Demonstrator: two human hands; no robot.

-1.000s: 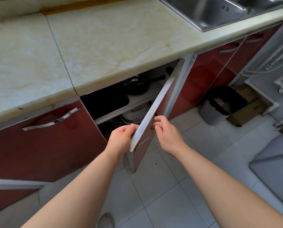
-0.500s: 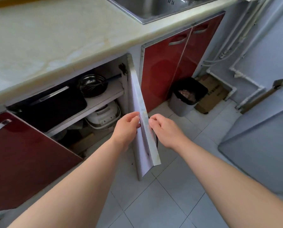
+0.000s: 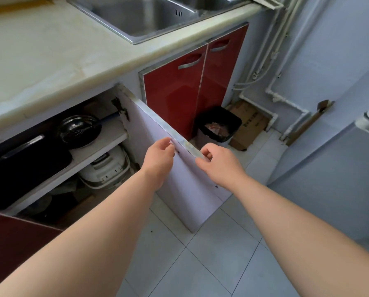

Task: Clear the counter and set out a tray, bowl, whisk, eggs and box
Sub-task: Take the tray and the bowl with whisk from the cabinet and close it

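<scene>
The cabinet door [image 3: 187, 189] under the counter stands swung wide, its pale inner face towards me. My right hand [image 3: 220, 166] grips the door's top edge between thumb and fingers. My left hand [image 3: 160, 159] hovers just off the inner face, fingers loosely curled and holding nothing. On the upper shelf inside lie a black tray [image 3: 18, 166] and a dark metal bowl [image 3: 78, 130] with whisk wires showing in it. No eggs are in view.
A white rice cooker [image 3: 106, 168] sits on the cabinet floor under the shelf. The marble counter [image 3: 50, 50] and steel sink [image 3: 147, 13] are above. Shut red doors [image 3: 179, 93], a black-lined bin [image 3: 219, 125] and a cardboard box [image 3: 250, 125] stand to the right.
The door has swung further open to the right. My left hand has let go of its edge, while my right hand stays on it. The view has shifted right.
</scene>
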